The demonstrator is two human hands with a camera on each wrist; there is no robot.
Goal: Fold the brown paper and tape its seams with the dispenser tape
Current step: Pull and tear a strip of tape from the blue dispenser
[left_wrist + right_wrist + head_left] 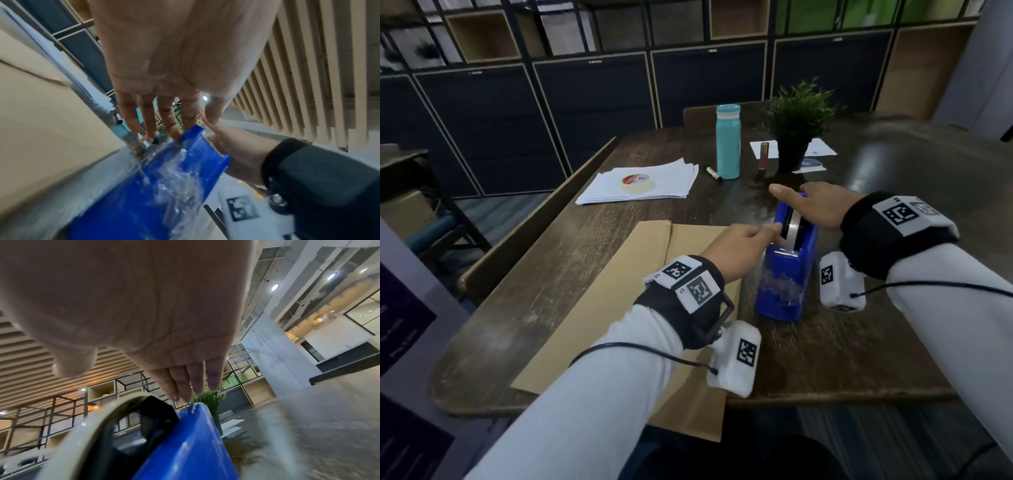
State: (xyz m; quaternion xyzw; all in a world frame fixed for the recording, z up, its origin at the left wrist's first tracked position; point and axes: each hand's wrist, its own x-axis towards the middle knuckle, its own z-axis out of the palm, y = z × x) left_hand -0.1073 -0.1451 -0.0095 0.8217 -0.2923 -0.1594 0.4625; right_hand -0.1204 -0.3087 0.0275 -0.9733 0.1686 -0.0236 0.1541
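Note:
The folded brown paper (pixel 619 301) lies flat on the dark wooden table (pixel 859 342), partly under my left forearm and hanging over the near edge. Just right of it stands the blue tape dispenser (pixel 787 270), with crumpled clear tape stuck on its front. My left hand (pixel 756 236) reaches in from the left, fingers straight, fingertips at the tape roll (pixel 792 226). My right hand (pixel 811 204) rests flat on the dispenser's top, thumb spread left. The left wrist view shows the straight left fingers (pixel 148 116) over the dispenser (pixel 156 186), beside the paper (pixel 41 113). In the right wrist view the roll (pixel 86 431) and the dispenser (pixel 185 443) sit below my right hand's flat palm (pixel 144 313).
A teal bottle (pixel 728 142), a marker (pixel 714 173), a small tube (pixel 763 156) and a potted plant (pixel 798 126) stand behind the dispenser. A white paper stack (pixel 654 192) with a loose tape roll (pixel 637 183) lies at the back left. A wooden bench back (pixel 534 219) runs along the table's left side.

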